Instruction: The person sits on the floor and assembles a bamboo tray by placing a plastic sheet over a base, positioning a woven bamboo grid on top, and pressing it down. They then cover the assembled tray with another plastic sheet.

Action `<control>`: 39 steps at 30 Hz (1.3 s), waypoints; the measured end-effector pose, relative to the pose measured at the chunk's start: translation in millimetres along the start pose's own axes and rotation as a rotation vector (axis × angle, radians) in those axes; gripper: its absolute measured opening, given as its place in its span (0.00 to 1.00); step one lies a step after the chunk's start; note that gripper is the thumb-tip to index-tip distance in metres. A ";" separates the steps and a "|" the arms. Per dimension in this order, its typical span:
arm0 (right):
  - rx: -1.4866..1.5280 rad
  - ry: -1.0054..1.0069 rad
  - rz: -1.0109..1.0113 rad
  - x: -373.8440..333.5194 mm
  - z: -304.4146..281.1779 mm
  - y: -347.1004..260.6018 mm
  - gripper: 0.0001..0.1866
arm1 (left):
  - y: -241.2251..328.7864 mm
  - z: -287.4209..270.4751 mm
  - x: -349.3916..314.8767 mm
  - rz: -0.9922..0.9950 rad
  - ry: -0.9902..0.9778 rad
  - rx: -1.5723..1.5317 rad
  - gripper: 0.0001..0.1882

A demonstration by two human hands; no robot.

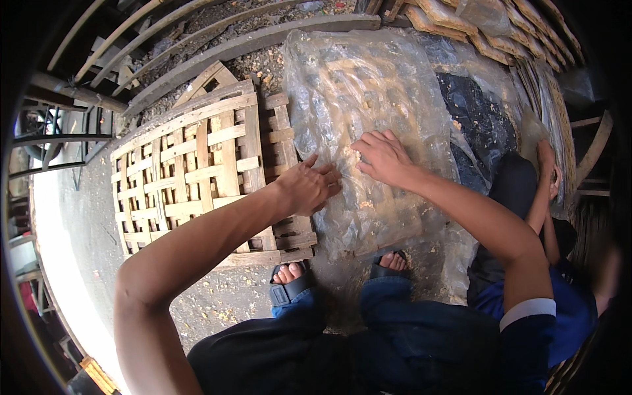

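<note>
A wrinkled clear plastic sheet (368,85) covers a stack in front of me, with woven bamboo strips showing through it. My right hand (384,158) rests on the middle of the sheet, fingers bent and apart. Over the sheet's left edge hovers or lies my left hand (309,187), its thumb and fingers spread; contact is hard to tell. Beside it on the left lies a woven bamboo lattice panel (197,155), stacked on other slatted panels. Neither hand visibly grips anything.
A co-worker (526,197) sits close on my right, a hand at stacked panels (559,131). Dark plastic (471,112) lies beside the sheet. More bamboo panels (487,29) are piled at the far right. A wooden beam (243,49) runs along the back; a metal frame (62,141) stands left.
</note>
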State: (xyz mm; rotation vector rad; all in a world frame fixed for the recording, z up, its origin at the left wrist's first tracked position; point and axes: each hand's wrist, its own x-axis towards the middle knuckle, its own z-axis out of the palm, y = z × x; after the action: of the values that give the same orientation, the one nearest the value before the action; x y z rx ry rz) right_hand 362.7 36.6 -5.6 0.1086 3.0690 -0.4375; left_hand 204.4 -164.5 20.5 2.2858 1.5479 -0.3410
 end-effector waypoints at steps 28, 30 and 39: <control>-0.034 0.120 -0.196 1.8 6.8 5.1 0.04 | -3.2 -5.1 -2.9 -0.067 -0.124 -0.119 0.35; -0.037 0.082 -0.245 1.5 0.8 7.5 0.04 | -4.8 -3.7 -2.8 -0.065 -0.125 -0.127 0.34; -0.074 -0.006 -0.271 -18.5 -30.0 37.9 0.04 | -2.2 -5.0 -3.5 -0.060 -0.105 -0.107 0.33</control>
State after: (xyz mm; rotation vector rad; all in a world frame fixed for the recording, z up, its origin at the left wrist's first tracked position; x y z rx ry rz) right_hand 383.1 80.1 13.6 -0.3137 3.0983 -0.3325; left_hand 201.0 -164.6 26.1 2.1095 1.5470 -0.3782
